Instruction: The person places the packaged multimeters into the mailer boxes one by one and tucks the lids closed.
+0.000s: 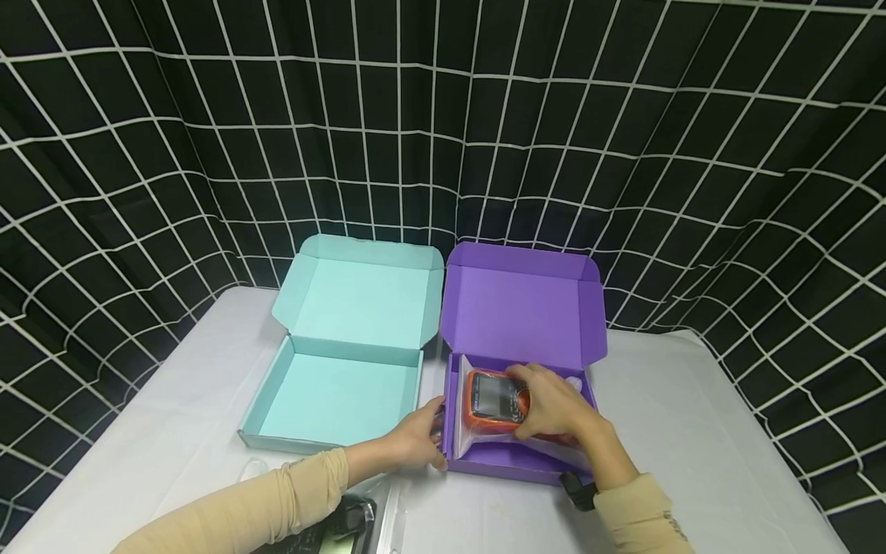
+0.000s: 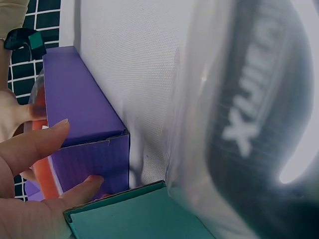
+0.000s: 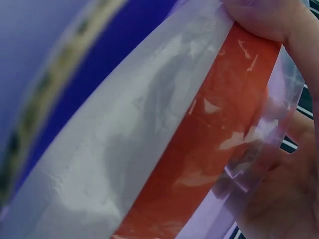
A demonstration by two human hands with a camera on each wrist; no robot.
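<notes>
In the head view, an orange and black multimeter (image 1: 494,396) with a grey screen lies in a clear plastic bag (image 1: 471,444) inside the open purple box (image 1: 508,469). My right hand (image 1: 554,400) grips the meter across its dial end from above. The right wrist view shows its orange side (image 3: 199,134) through shiny plastic. My left hand (image 1: 415,438) is at the purple box's left wall. There, in the left wrist view, one finger (image 2: 84,191) touches the ribbed outer side (image 2: 94,159) and the thumb lies by the rim.
An open mint-green box (image 1: 339,396) stands close on the left, its lid raised. Below my left forearm lies a black device (image 1: 311,538) in clear plastic, partly hidden by the sleeve. White cloth (image 1: 692,431) covers the table; a black gridded curtain (image 1: 388,100) surrounds it.
</notes>
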